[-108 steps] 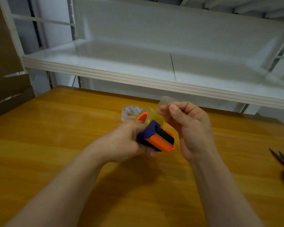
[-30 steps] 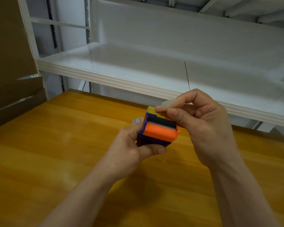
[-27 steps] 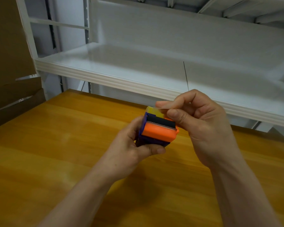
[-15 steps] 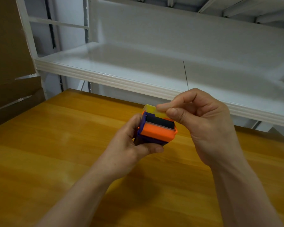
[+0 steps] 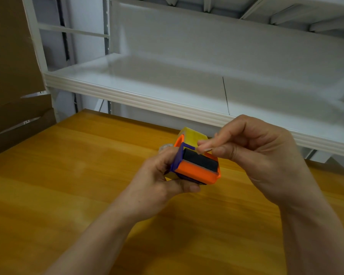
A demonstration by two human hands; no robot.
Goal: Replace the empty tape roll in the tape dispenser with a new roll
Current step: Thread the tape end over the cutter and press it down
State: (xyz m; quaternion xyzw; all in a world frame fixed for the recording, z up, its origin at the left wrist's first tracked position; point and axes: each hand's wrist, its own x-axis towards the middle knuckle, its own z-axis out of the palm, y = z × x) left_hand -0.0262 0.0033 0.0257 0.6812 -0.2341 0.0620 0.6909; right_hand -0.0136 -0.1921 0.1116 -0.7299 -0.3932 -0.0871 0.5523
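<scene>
My left hand grips an orange and purple tape dispenser above the wooden table, its black roller facing up. A yellowish tape roll sits in the dispenser's far end. My right hand pinches the loose end of the tape between thumb and forefinger, just above the roller. A clear, nearly spent tape roll lies on the table behind my left hand, mostly hidden.
A white metal shelf juts out over the table's far edge. Brown cardboard stands at the left.
The dispenser has tilted so its roller faces up more. My right hand has brought the tape end down from above the roll toward the roller.
</scene>
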